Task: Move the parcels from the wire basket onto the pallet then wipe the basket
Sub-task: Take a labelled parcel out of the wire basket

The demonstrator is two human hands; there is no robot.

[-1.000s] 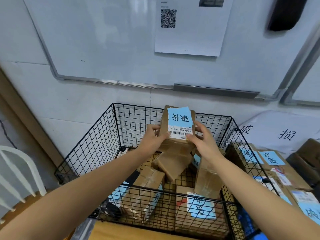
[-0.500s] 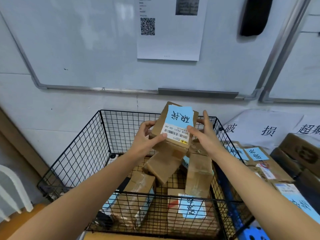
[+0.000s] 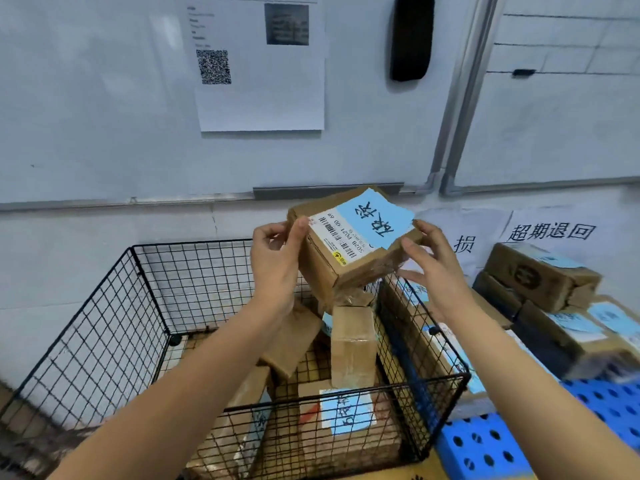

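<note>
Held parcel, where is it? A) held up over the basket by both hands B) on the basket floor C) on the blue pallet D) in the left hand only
A: the left hand and right hand grip the parcel above the basket rim, not yet on the pallet.

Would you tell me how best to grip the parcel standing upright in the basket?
Take the upright parcel by its top end, from above: it stands on end in the basket, top clear, other parcels crowding its sides.
</note>
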